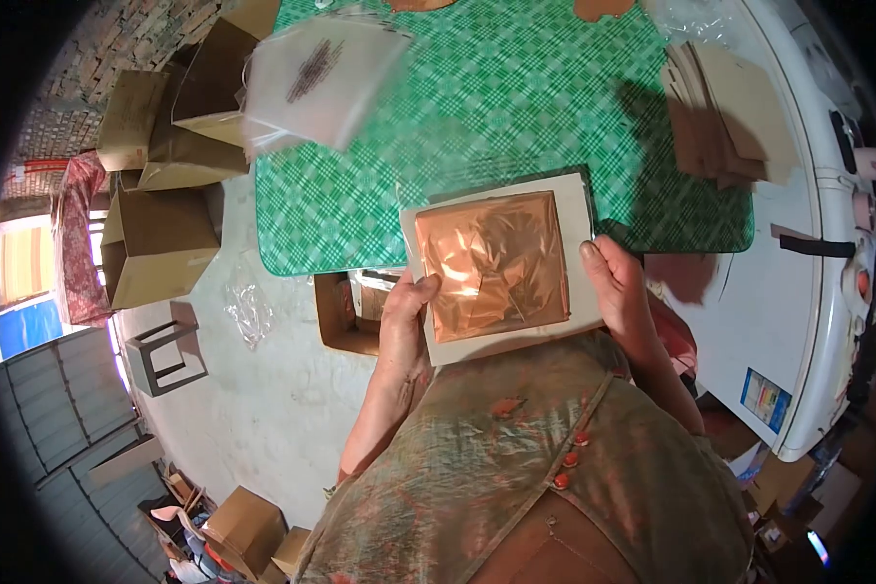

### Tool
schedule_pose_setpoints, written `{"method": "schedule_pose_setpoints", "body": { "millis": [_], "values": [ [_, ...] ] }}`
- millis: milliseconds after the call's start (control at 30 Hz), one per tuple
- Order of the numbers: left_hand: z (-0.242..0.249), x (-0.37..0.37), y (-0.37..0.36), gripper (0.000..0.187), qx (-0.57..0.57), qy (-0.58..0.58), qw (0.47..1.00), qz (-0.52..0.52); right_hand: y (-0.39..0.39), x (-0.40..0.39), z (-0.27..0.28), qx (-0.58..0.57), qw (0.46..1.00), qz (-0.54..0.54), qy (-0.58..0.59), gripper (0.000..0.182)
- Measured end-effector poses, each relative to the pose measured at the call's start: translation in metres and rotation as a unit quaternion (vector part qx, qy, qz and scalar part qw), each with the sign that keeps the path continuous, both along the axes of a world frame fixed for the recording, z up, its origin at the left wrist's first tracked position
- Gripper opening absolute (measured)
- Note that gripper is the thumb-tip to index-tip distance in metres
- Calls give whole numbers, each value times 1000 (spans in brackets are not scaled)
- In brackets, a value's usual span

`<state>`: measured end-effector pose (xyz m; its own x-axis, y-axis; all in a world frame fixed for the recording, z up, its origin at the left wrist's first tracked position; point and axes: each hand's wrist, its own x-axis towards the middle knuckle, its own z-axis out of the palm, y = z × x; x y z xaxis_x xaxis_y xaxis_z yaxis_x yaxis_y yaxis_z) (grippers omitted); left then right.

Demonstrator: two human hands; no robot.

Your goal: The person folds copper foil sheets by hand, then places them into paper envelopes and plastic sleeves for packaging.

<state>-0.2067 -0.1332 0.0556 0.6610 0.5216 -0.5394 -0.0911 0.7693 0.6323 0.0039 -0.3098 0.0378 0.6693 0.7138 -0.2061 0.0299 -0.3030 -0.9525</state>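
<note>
My left hand (406,316) grips the left edge of a pale cardboard sheet (448,352), its thumb lying on top near a copper-coloured packet. That shiny, wrinkled packet (496,263) rests flat on the sheet. On the right edge of the sheet, my right hand (615,284) is closed with the thumb on top. Both hands hold the sheet in front of my body, at the near edge of the green checked table (516,127). The fingers under the sheet are hidden.
Clear plastic bags (326,83) lie at the table's far left, and cardboard pieces (725,117) at its right. Open cartons (161,234) stand left. A brown box (346,326) sits below the table edge; a small dark frame (167,352) is on the floor.
</note>
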Motion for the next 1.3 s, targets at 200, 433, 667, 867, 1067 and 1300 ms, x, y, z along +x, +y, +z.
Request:
{"method": "schedule_pose_setpoints", "body": {
  "millis": [200, 433, 667, 867, 1067, 1300],
  "values": [
    [1, -2, 11, 54, 18, -25, 999, -18, 5, 12, -3, 4, 1000, 10, 2, 28],
    [-12, -1, 17, 46, 56, -7, 998, -42, 12, 2, 22, 66, 973, -15, 221, 17],
    [-23, 5, 20, 37, 72, -37, 995, -51, 5, 16, -1, 41, 981, 7, 187, 23],
    [-29, 12, 31, 22, 122, 20, 990, -74, 13, 19, -11, 79, 987, 12, 136, 18],
    [2, 25, 32, 21, 8, -11, 999, -30, 18, 23, 3, 55, 984, -12, 168, 22],
    [-22, 14, 46, 23, 118, 3, 986, -114, 27, 32, 11, -21, 988, -12, 152, 28]
  ]
}}
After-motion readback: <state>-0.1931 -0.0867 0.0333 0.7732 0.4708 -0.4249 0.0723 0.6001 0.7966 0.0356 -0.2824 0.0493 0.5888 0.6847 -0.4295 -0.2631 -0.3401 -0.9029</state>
